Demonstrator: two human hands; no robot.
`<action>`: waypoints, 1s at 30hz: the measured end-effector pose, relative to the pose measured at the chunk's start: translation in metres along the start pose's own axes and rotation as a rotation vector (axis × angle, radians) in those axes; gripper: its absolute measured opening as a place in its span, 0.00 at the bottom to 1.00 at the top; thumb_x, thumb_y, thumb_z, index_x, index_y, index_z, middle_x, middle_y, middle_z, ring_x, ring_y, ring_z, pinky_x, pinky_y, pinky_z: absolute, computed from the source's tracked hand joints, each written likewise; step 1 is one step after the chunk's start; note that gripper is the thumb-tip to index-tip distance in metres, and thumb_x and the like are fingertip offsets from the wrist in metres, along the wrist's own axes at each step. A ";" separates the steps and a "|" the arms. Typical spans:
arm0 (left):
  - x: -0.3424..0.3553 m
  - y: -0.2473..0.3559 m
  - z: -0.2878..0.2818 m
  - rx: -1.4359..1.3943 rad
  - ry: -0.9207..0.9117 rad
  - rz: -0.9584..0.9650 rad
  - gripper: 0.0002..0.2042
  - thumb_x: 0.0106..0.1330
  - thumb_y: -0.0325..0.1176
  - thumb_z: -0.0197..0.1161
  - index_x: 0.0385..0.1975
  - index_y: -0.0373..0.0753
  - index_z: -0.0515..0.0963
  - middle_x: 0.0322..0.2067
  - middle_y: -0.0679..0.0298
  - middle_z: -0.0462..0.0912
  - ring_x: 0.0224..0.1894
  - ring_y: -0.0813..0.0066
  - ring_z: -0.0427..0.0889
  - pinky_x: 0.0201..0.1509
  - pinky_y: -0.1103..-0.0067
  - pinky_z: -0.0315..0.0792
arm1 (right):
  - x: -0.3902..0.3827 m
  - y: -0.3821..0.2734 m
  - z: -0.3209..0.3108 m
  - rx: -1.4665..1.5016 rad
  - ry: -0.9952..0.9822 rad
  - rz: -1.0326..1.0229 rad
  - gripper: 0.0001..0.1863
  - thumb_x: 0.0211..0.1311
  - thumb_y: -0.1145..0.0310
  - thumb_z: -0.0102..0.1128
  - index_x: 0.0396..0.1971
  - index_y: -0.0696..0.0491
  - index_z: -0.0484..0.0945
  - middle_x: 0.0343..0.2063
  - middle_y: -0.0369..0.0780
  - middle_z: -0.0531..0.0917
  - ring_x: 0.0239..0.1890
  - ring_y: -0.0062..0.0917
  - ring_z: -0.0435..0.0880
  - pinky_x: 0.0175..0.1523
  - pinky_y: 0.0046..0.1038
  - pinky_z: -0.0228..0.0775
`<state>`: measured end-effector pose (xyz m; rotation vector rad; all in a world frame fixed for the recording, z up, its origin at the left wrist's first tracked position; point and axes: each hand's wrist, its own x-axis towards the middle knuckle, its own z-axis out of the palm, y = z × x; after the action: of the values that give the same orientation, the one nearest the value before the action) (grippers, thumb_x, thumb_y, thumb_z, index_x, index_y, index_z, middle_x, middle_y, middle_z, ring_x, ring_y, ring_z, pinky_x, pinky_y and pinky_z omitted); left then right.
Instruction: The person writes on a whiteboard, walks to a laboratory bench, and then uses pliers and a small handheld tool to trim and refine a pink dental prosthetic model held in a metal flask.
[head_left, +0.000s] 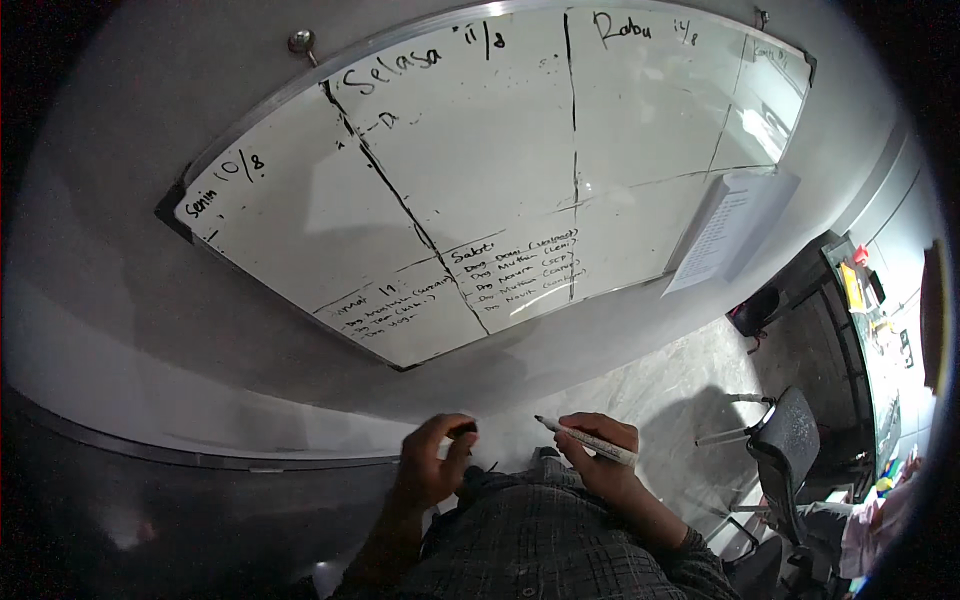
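In my right hand (605, 455) is a white whiteboard marker (592, 443), its dark, uncapped tip pointing left toward my other hand. The fingers are closed round its barrel. My left hand (433, 460) is curled, pinching a small black marker cap (463, 430) between thumb and fingers. A gap separates the two hands, both held in front of my body. Ahead of them on the wall hangs a whiteboard (500, 130), split by black lines into sections with black handwriting.
Printed sheets (725, 235) hang at the board's lower right edge. To the right are a dark office chair (787, 445) on the tiled floor and a cluttered desk (870, 340). Someone's pinkish sleeve (870, 535) shows at the lower right. A dark surface (200, 500) lies at lower left.
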<state>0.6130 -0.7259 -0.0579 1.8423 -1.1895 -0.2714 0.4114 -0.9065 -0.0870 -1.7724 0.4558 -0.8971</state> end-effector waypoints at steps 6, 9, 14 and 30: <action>0.001 0.008 0.032 -0.158 -0.118 -0.078 0.12 0.75 0.36 0.67 0.48 0.33 0.83 0.41 0.52 0.89 0.44 0.62 0.90 0.51 0.68 0.81 | -0.004 0.003 -0.011 0.189 -0.084 0.176 0.12 0.65 0.76 0.73 0.46 0.61 0.86 0.36 0.42 0.91 0.37 0.19 0.90 0.42 0.23 0.82; 0.003 0.015 0.039 -0.224 -0.174 -0.108 0.14 0.75 0.38 0.67 0.49 0.33 0.83 0.41 0.52 0.89 0.45 0.62 0.89 0.52 0.67 0.80 | -0.004 0.000 -0.012 0.258 -0.107 0.181 0.11 0.66 0.76 0.73 0.46 0.61 0.86 0.37 0.43 0.91 0.37 0.20 0.89 0.43 0.23 0.82; 0.003 0.014 0.046 -0.261 -0.235 -0.102 0.13 0.75 0.37 0.67 0.49 0.33 0.83 0.40 0.52 0.89 0.44 0.65 0.89 0.51 0.68 0.80 | -0.006 -0.005 -0.017 0.292 -0.171 0.197 0.09 0.67 0.77 0.71 0.45 0.62 0.87 0.38 0.44 0.91 0.38 0.22 0.90 0.44 0.24 0.83; -0.009 0.015 0.049 -0.276 -0.338 -0.141 0.12 0.76 0.35 0.66 0.50 0.33 0.83 0.41 0.54 0.89 0.41 0.68 0.88 0.47 0.71 0.78 | -0.018 -0.001 -0.015 0.291 -0.212 0.202 0.09 0.66 0.76 0.72 0.44 0.62 0.87 0.39 0.45 0.91 0.37 0.22 0.90 0.43 0.26 0.83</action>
<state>0.5703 -0.7485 -0.0769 1.6785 -1.1774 -0.8127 0.3885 -0.9030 -0.0898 -1.5047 0.3404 -0.5932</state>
